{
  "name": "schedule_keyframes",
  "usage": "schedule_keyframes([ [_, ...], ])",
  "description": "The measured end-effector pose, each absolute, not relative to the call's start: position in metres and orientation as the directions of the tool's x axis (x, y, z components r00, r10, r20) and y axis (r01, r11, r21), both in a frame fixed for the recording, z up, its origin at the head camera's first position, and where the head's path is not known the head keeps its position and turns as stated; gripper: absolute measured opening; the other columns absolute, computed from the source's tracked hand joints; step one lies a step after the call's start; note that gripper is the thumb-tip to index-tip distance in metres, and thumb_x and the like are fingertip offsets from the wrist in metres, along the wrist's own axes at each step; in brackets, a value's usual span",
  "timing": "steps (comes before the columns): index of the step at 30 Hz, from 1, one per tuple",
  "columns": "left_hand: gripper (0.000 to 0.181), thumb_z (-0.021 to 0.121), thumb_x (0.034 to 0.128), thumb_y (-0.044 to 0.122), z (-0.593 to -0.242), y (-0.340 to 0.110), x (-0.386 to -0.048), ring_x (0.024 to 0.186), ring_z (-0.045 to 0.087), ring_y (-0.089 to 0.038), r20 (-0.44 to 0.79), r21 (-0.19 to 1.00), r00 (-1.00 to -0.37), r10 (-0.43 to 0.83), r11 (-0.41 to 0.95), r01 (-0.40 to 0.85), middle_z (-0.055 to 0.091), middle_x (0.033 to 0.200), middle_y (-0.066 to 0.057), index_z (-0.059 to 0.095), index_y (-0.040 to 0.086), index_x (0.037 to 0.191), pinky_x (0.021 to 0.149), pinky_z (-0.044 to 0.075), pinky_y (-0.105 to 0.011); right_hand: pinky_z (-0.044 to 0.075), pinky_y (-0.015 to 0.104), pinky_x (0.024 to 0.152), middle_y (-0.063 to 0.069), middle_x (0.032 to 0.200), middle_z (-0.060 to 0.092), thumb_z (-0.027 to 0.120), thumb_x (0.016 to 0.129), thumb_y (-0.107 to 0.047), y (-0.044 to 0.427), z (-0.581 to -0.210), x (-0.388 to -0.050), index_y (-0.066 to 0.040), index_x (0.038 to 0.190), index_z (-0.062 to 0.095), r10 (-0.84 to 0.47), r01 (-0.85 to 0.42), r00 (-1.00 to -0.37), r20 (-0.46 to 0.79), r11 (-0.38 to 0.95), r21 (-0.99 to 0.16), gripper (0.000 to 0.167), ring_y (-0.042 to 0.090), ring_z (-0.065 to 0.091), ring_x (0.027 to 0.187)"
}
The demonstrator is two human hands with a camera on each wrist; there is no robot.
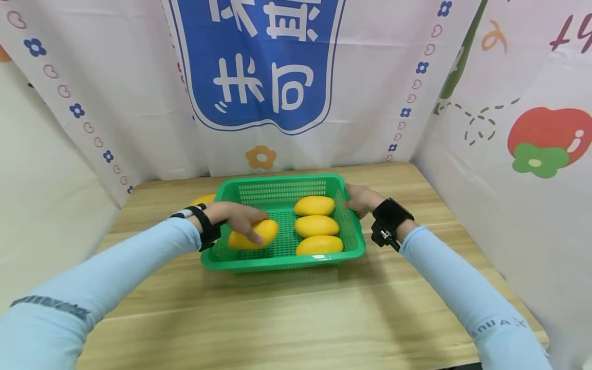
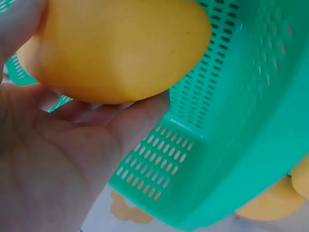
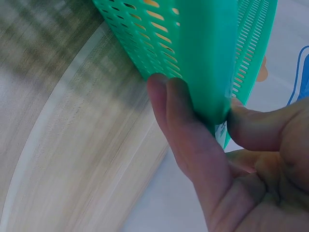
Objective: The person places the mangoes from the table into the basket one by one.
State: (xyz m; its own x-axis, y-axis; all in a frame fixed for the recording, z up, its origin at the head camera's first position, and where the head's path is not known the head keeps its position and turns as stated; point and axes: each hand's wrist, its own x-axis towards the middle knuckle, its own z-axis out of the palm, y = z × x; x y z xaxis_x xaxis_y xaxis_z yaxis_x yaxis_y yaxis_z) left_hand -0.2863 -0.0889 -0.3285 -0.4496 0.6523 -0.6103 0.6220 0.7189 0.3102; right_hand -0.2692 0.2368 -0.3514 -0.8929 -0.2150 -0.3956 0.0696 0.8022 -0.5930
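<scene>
A green perforated plastic basket sits on the wooden table. Inside its left half, my left hand grips a yellow mango, thumb on the near side and fingers round the far side. The left wrist view shows this mango close up, above the palm. Three more mangoes lie in a column along the basket's right half: far, middle and near. At the right rim, my right hand pinches the basket wall, thumb inside and fingers outside, as the right wrist view shows.
Outside the basket's left wall, partly hidden behind it, lies a mango; the left wrist view shows two mangoes there. A printed cloth hangs behind the table, with white side walls left and right.
</scene>
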Motion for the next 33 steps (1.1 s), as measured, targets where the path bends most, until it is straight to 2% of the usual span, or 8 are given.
schedule_keyframes([
  [6, 0.054, 0.068, 0.0941, 0.040, -0.345, -0.086, -0.283, 0.101, 0.052, -0.022, -0.662, 0.240, -0.438, 0.608, 0.725, 0.645, 0.057, 0.114, -0.007, 0.050, 0.005, 0.131, 0.092, 0.046, -0.042, 0.063, 0.035, 0.075, 0.031, 0.146, 0.043, 0.044, 0.105, -0.006, 0.234, -0.351, -0.269, 0.000, 0.158, 0.007, -0.220, 0.049, -0.897, -0.384, 0.812, -0.581, 0.066, 0.037, 0.065, 0.111],
  [10, 0.048, 0.069, 0.0933, 0.039, -0.356, -0.086, -0.279, 0.098, 0.053, -0.021, -0.679, 0.205, -0.440, 0.588, 0.728, 0.655, 0.058, 0.110, -0.005, 0.054, 0.008, 0.126, 0.090, 0.047, -0.040, 0.063, 0.035, 0.077, 0.031, 0.150, 0.040, 0.043, 0.105, -0.007, 0.232, -0.349, -0.269, -0.001, 0.159, 0.002, -0.224, 0.050, -0.893, -0.390, 0.812, -0.581, 0.068, 0.038, 0.064, 0.114],
  [16, 0.040, 0.071, 0.0924, 0.036, -0.365, -0.081, -0.273, 0.094, 0.052, -0.021, -0.717, 0.203, -0.456, 0.528, 0.783, 0.588, 0.057, 0.103, -0.003, 0.056, 0.013, 0.122, 0.086, 0.046, -0.038, 0.062, 0.039, 0.083, 0.031, 0.157, 0.028, 0.041, 0.106, -0.006, 0.234, -0.348, -0.267, -0.002, 0.158, -0.007, -0.215, 0.089, -0.878, -0.427, 0.804, -0.587, 0.070, 0.041, 0.058, 0.124],
  [22, 0.037, 0.070, 0.0935, 0.036, -0.370, -0.081, -0.272, 0.092, 0.052, -0.020, -0.728, 0.205, -0.455, 0.512, 0.797, 0.569, 0.056, 0.103, -0.003, 0.056, 0.015, 0.121, 0.079, 0.048, -0.034, 0.062, 0.036, 0.081, 0.031, 0.159, 0.025, 0.040, 0.107, -0.007, 0.232, -0.346, -0.265, -0.001, 0.158, -0.007, -0.200, 0.096, -0.879, -0.433, 0.815, -0.571, 0.070, 0.039, 0.058, 0.124],
  [25, 0.045, 0.068, 0.0945, 0.036, -0.368, -0.082, -0.271, 0.096, 0.053, -0.021, -0.732, 0.199, -0.461, 0.501, 0.806, 0.558, 0.058, 0.110, -0.004, 0.054, 0.014, 0.131, 0.081, 0.050, -0.035, 0.062, 0.035, 0.082, 0.031, 0.159, 0.024, 0.040, 0.107, -0.008, 0.231, -0.346, -0.265, -0.001, 0.158, -0.007, -0.198, 0.098, -0.879, -0.433, 0.814, -0.572, 0.069, 0.040, 0.058, 0.124],
  [29, 0.061, 0.065, 0.0963, 0.038, -0.363, -0.082, -0.271, 0.112, 0.054, -0.025, -0.737, 0.186, -0.473, 0.483, 0.818, 0.544, 0.056, 0.134, -0.011, 0.045, 0.009, 0.146, 0.093, 0.053, -0.042, 0.062, 0.037, 0.083, 0.031, 0.160, 0.021, 0.040, 0.107, -0.009, 0.233, -0.348, -0.266, -0.001, 0.158, -0.007, -0.199, 0.093, -0.882, -0.428, 0.815, -0.572, 0.070, 0.040, 0.059, 0.123],
  [31, 0.065, 0.062, 0.0977, 0.041, -0.361, -0.083, -0.272, 0.123, 0.052, -0.029, -0.736, 0.184, -0.473, 0.485, 0.815, 0.549, 0.051, 0.145, -0.014, 0.041, 0.008, 0.150, 0.100, 0.051, -0.047, 0.062, 0.036, 0.082, 0.031, 0.160, 0.020, 0.040, 0.107, -0.010, 0.234, -0.350, -0.267, -0.001, 0.158, -0.008, -0.199, 0.092, -0.881, -0.428, 0.817, -0.569, 0.070, 0.039, 0.060, 0.122],
  [33, 0.065, 0.058, 0.0994, 0.043, -0.358, -0.085, -0.274, 0.131, 0.051, -0.033, -0.732, 0.184, -0.465, 0.498, 0.802, 0.569, 0.049, 0.147, -0.017, 0.040, 0.007, 0.150, 0.104, 0.049, -0.049, 0.062, 0.037, 0.082, 0.031, 0.160, 0.020, 0.040, 0.107, -0.010, 0.235, -0.350, -0.267, -0.001, 0.158, -0.008, -0.198, 0.091, -0.881, -0.430, 0.820, -0.565, 0.070, 0.039, 0.060, 0.121],
])
